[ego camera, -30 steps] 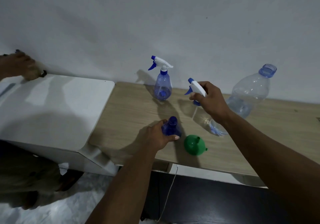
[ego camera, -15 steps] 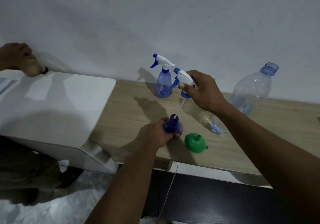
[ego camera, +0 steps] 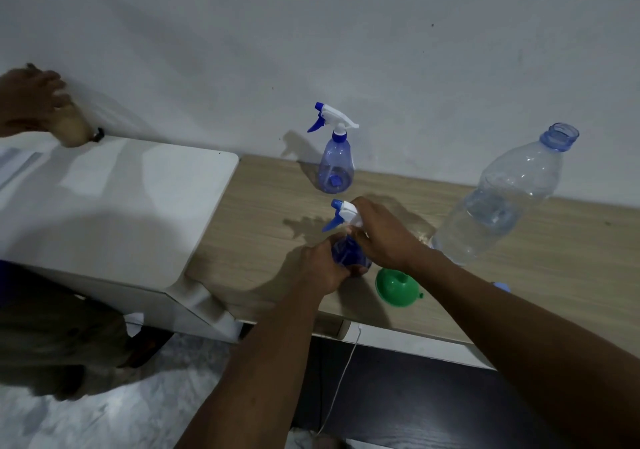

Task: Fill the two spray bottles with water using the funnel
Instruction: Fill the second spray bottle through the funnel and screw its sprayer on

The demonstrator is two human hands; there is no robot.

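Spray bottle nearest the person, the near spray bottle (ego camera: 348, 258), stands close to the front edge of the wooden table (ego camera: 263, 213). Its body is plain, blue-tinted, see-through plastic, mostly hidden by fingers. The left grip (ego camera: 323, 265), a bare hand, is wrapped round that body from the left. At the bottle's neck sits its trigger head (ego camera: 343, 214), white with a blue nozzle tip and a blue lever that point left. The right grip (ego camera: 384, 237), also a bare hand, is clenched round the back of this head from above. Whether the head is screwed down cannot be told.

Just right of the bottle lies the green funnel (ego camera: 398, 287), wide mouth down on the table, its short spout up. Behind it, near the wall (ego camera: 311, 32), the far spray bottle (ego camera: 336, 168) stands upright. It has the same pear-shaped tinted body and white-and-blue trigger, fitted on.

To the right rises a large clear water bottle (ego camera: 502, 202), uncapped, with a blue neck ring and water in its lower part. A small blue cap (ego camera: 501, 287) peeks out beside the right forearm.

Left of the table is a white cabinet (ego camera: 138, 206), and at its far corner another person's hand (ego camera: 33, 102) holds something tan. A white cord (ego camera: 341, 379) hangs below the table.
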